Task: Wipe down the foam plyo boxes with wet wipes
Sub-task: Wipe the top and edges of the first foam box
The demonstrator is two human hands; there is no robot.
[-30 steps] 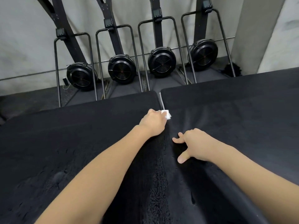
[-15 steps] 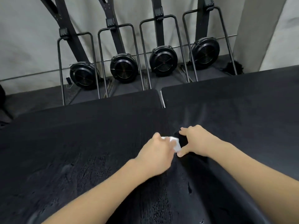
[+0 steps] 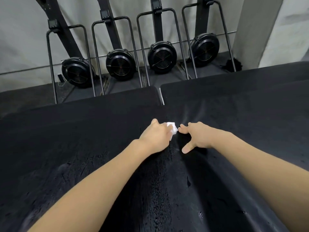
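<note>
Head view looks down on two black foam plyo boxes pushed side by side, the left box point(image 3: 75, 131) and the right box point(image 3: 242, 106), with the seam between them running from the far edge towards the camera. At the far end of that seam a thin pale strip point(image 3: 161, 98) shows in the gap.

Both bare forearms reach forward over the boxes. The left hand point(image 3: 156, 137) sits knuckles-up at the seam, its fingers point(image 3: 164, 129) curled round a bunched white wet wipe point(image 3: 173, 128), which pokes out on the thumbless side and is pressed onto the box top right at the join. The right hand point(image 3: 197, 136) rests just beside the wipe on the right box; its fingers point(image 3: 183, 129) are extended and close together, flat against the foam, while the thumb point(image 3: 187, 148) is spread wide towards the camera. The fingertips lie very near the wipe (whether they actually touch it, I cannot tell).

The vinyl surface near the hands is creased, with faint streaks fanning out beyond the right hand, and the nearer part of both tops looks mottled and glossy in patches.

Beyond the boxes, four black machines with round fan wheels point(image 3: 162, 56) stand in a row against a pale wall point(image 3: 25, 39), each fronted by a thin black tubular frame point(image 3: 66, 26). A grey pillar point(image 3: 254, 27) stands at the right.
</note>
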